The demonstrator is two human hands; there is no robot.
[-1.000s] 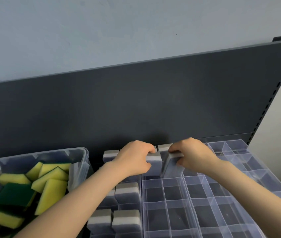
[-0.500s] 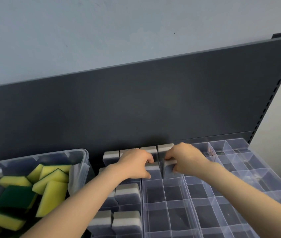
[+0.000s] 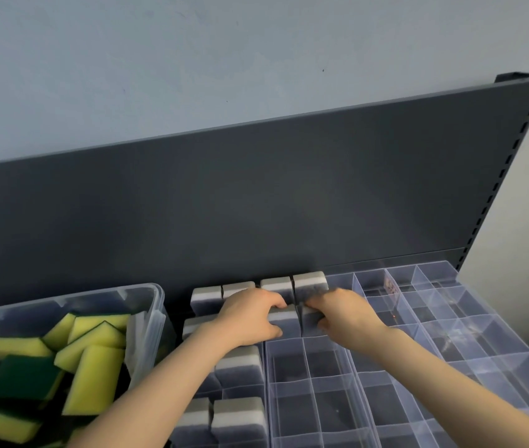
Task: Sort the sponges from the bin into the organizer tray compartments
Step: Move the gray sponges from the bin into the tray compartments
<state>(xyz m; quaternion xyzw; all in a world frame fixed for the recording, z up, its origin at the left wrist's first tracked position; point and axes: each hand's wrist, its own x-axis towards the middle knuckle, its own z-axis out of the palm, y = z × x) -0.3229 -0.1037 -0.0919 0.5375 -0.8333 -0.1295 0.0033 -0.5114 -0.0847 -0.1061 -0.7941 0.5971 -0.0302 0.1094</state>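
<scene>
- dark back panel (image 3: 256,205) right behind organizer tray (image 3: 470,321): no way in from far side, top only.
- seated sponges (image 3: 310,281) fill far row's left half and the left columns; no room there.
- left hand (image 3: 250,313) and right hand (image 3: 340,313) crowd second row, each gripping a grey sponge (image 3: 285,320); forearms cross near cells.
- middle and right compartments open from above.
- bin (image 3: 156,305) wall just left of tray, narrow gap; yellow-green sponges (image 3: 94,376) piled inside, little bare floor.
</scene>
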